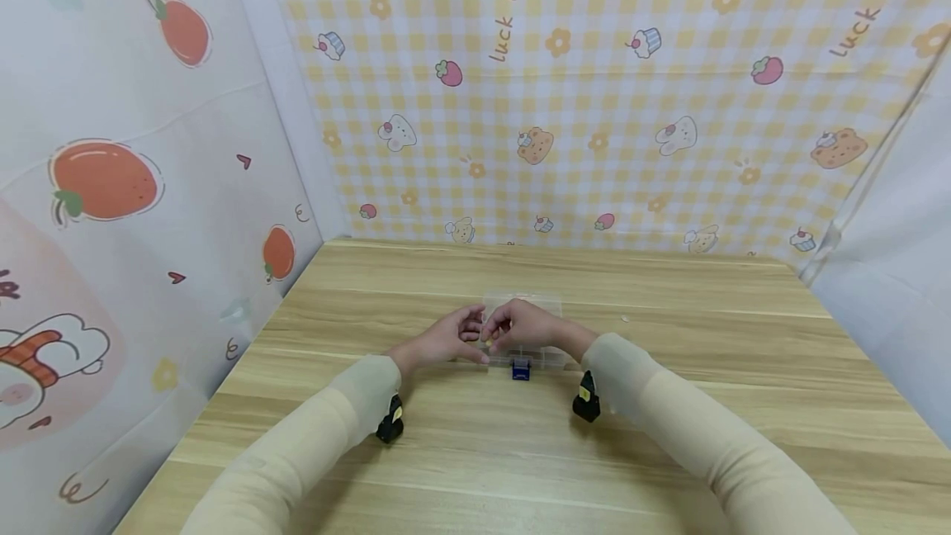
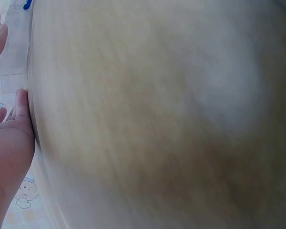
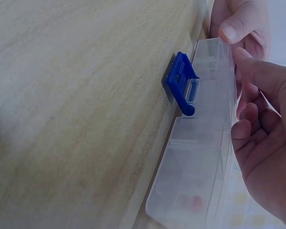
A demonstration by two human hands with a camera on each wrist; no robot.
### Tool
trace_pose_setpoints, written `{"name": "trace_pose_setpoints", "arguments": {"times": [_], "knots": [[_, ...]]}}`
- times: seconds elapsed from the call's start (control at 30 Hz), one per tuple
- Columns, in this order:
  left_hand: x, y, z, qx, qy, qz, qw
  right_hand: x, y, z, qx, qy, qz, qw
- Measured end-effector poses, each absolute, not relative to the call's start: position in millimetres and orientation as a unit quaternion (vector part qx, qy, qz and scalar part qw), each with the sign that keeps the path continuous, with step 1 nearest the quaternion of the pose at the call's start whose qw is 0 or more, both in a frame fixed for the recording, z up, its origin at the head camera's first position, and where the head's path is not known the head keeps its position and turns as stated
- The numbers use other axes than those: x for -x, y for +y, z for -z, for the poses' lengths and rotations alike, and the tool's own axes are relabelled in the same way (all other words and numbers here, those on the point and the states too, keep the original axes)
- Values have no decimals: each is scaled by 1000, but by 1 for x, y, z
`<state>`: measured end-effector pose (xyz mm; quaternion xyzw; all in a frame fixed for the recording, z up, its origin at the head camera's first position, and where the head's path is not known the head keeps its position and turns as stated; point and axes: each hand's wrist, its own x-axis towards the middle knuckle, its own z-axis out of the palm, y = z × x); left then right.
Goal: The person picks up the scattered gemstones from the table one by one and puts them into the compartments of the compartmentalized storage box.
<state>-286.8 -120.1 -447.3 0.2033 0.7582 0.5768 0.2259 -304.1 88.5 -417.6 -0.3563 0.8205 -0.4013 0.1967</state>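
A clear plastic compartment box sits on the table, its blue latch sticking out from the front wall. Above the box's left part, my right hand pinches a small yellow piece between thumb and fingertips; its kind is too small to tell. My left hand is at the box's left end, thumb extended beside the front corner and fingers loosely bent. In the right wrist view, the left thumb is near that corner; whether it touches is unclear. A blurred red spot shows through the box wall.
The box stands on a wood-grain table. A tiny pale piece lies right of the box. Behind the table hangs a yellow checked cloth, and a white printed cloth hangs at the left.
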Motion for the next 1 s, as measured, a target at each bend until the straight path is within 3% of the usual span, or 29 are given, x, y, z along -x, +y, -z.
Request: {"name": "trace_pose_setpoints", "arguments": {"times": [1.0], "knots": [[289, -122, 449, -210, 757, -575, 229, 304, 86, 418, 352, 833, 375, 202]]}}
